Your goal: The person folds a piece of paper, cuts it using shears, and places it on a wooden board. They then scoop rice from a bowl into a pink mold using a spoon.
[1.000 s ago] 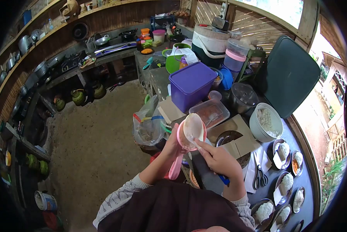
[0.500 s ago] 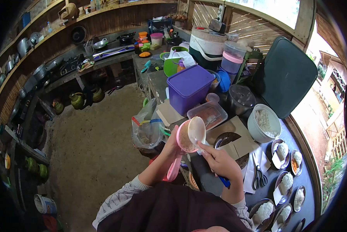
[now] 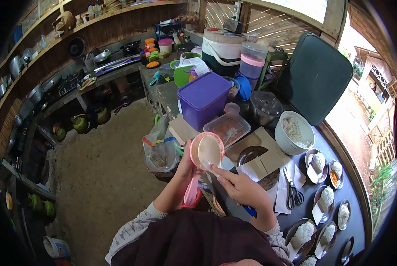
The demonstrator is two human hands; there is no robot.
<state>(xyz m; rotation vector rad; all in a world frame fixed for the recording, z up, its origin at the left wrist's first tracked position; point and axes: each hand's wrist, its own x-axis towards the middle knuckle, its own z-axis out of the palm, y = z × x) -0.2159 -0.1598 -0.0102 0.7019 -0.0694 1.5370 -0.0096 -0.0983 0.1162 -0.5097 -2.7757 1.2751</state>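
Observation:
A pink handled cup point(image 3: 191, 191) with light brown contents is held in my left hand point(image 3: 185, 165), its handle pointing down. My right hand point(image 3: 240, 188) grips a pale, rounded spoon point(image 3: 209, 150) with a blue handle end. The spoon's bowl lies over the cup's mouth and covers most of what is inside. Just beyond the cup are a purple lidded box point(image 3: 207, 99) and a clear rectangular container point(image 3: 228, 128). Brown cardboard point(image 3: 265, 162) lies to the right of the spoon.
Black scissors point(image 3: 292, 195) lie on white paper, near several plates of rice point(image 3: 327, 195). A white basket point(image 3: 294, 133) holds more rice. A plastic bag point(image 3: 160, 148) hangs at the table's left edge. Behind stand a green-and-white cooler point(image 3: 222, 51) and a dark pot point(image 3: 265, 106).
The spoon has moved from the cup's right rim to over its mouth. Both hands sit slightly further left, and the whole view has shifted a little.

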